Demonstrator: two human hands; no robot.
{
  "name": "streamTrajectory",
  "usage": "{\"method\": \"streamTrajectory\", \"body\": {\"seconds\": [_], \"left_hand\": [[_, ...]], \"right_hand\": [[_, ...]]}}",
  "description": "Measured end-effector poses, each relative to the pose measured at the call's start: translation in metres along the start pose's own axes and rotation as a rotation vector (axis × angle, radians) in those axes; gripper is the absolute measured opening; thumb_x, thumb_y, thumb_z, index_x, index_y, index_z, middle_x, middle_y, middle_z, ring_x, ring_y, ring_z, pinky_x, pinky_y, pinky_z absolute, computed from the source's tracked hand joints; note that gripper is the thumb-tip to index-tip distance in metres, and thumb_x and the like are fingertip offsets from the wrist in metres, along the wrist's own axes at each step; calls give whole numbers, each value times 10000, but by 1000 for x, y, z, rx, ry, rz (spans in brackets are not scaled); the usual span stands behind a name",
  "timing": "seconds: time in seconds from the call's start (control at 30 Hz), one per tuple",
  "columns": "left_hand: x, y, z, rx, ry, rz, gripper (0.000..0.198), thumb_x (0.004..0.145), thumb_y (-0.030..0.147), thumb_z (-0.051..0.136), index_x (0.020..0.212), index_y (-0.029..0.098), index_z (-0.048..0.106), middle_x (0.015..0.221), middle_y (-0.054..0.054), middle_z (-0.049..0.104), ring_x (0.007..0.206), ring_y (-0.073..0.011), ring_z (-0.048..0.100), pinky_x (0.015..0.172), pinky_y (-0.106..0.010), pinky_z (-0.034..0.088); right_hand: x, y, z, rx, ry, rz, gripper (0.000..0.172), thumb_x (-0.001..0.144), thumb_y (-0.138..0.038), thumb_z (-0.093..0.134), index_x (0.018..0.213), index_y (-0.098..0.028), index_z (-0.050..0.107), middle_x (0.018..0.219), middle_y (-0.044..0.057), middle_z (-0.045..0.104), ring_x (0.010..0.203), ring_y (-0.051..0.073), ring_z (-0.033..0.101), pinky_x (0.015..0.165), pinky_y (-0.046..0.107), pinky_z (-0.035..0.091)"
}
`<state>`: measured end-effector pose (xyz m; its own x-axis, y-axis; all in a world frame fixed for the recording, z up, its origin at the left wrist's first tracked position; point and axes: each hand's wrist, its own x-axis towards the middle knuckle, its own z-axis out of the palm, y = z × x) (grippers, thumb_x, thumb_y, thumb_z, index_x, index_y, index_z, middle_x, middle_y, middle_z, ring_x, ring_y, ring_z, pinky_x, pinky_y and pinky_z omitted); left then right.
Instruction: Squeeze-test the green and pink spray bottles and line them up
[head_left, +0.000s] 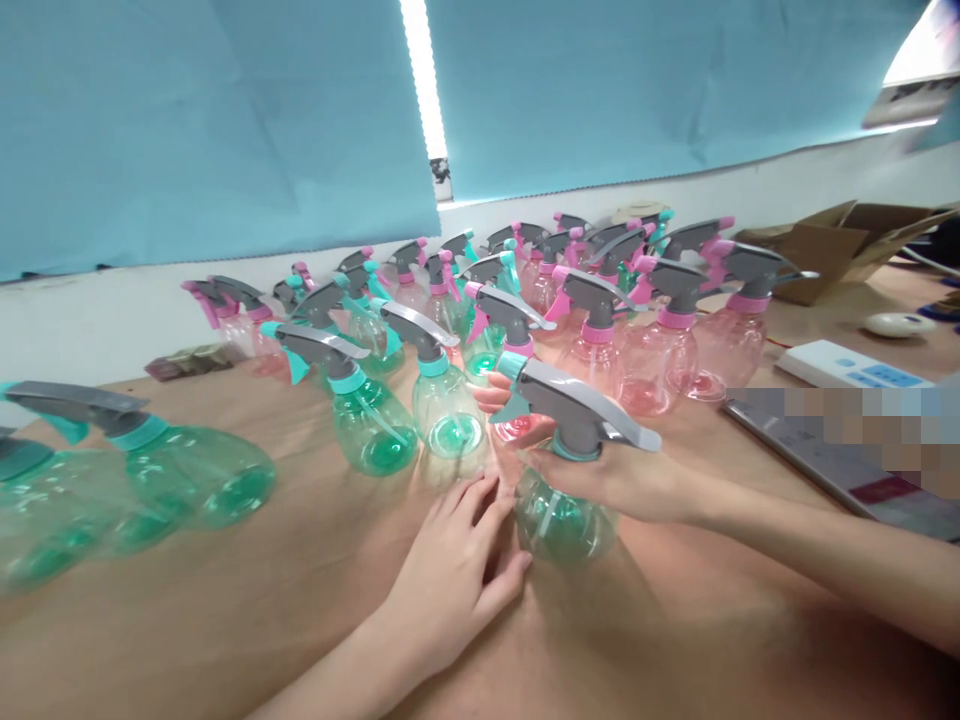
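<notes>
Before other spray bottles (442, 400) on the table (225, 600), my right hand (611, 480) curls round the green spray bottle (562, 525) at its neck, my left hand (457, 570) loosely spread beside it; likely light and slick, best gripped there.

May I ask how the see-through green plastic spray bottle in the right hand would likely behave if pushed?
This see-through green plastic spray bottle is probably light, given its thin-looking walls. Its smooth, rounded sides may feel slippery. Pushed high, it might tip, since its long grey head overhangs the body.
</notes>
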<state>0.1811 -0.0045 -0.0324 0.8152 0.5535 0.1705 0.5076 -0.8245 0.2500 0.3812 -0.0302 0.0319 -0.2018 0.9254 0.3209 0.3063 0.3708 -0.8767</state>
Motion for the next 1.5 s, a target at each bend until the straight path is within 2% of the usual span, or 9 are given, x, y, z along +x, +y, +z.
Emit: {"method": "streamTrajectory", "body": {"seconds": [0.23,0.5,0.67,0.93,1.07,1.17,1.23,1.4,1.5], "left_hand": [[2,1,1,-73,10,2,547,848,319,603,1345,191,411,1370,-140,477,1270,-336,426,1027,-513,378],[2,4,4,-221,45,-40,721,776,377,700,1355,176,321,1326,-157,481,1219,-355,457,997,-540,389],[-13,3,-4,-432,116,-86,762,725,380,755,1328,225,316,1310,-133,474,1193,-349,475,976,-538,415],[-63,-6,-17,-465,386,-221,746,816,392,678,1393,257,225,1372,-114,433,1256,-320,444,1003,-497,411],[-86,-29,-30,-374,439,-329,715,815,464,675,1379,263,283,1324,-118,476,1231,-341,464,973,-525,422],[-104,-52,-40,-248,463,-369,671,820,453,661,1368,285,313,1335,-106,463,1243,-352,444,968,-536,419],[-114,-67,-46,-168,534,-382,699,831,471,642,1394,297,267,1340,-94,448,1237,-342,444,977,-540,409],[-117,-91,-69,187,527,-454,678,818,505,646,1362,237,344,1261,-114,471,1178,-349,458,957,-516,421],[-106,-98,-83,372,501,-443,643,771,524,679,1240,130,483,1184,-172,508,1119,-394,478,938,-533,415]], "right_hand": [[0,-1,0,-24,73,-18,372,779,-139,567,1108,-283,664,901,-3,725,799,178,681,714,308,591],[2,2,7,101,-10,-17,445,818,-209,625,1247,-321,586,1027,3,727,943,192,682,889,384,559],[5,-3,32,108,23,-57,461,822,-196,595,1266,-318,562,1140,26,693,959,180,671,838,370,577],[31,-21,101,-6,70,-99,497,759,-344,686,1230,-243,564,928,16,674,744,162,640,659,318,565],[58,-23,133,14,32,-229,520,709,-434,735,1166,-240,581,821,-19,623,643,127,562,601,293,532],[70,-25,144,-103,2,-368,613,702,-452,748,1234,-238,532,1009,28,636,842,166,603,752,336,538],[71,-25,143,-198,33,-368,670,695,-472,754,1260,-207,512,1156,77,604,1005,202,590,848,365,515],[60,-14,119,-416,186,-242,272,839,-411,628,994,-187,616,984,45,657,638,120,605,634,306,511],[56,-4,104,-566,233,-151,257,855,-353,603,1033,-167,597,1004,66,662,561,114,581,625,321,500]]}}
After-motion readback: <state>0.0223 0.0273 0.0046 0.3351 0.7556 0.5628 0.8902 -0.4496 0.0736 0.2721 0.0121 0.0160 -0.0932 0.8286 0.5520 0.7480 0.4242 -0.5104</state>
